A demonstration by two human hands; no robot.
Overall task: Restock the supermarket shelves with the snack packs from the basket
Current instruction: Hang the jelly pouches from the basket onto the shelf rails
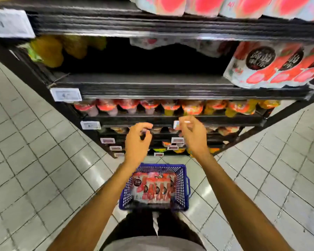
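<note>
A blue plastic basket [181, 180] stands on the floor at my feet, holding several red-and-white snack packs [153, 185]. Both hands hover in the air above it, in front of the lower shelves. My left hand [137, 140] has loosely curled fingers and holds nothing. My right hand [192, 133] is likewise loosely curled and empty. The same red-and-white snack packs [272, 67] stand at the right end of the middle shelf [152, 84], whose centre and left are bare. More such packs [225, 5] line the top shelf.
Yellow packs [51, 49] sit at the left end of the middle shelf. Rows of jelly cups [170, 106] fill the lower shelves. White price tags [65, 94] hang on the shelf edges. Grey tiled floor [34, 160] spreads on both sides of the black shelving unit.
</note>
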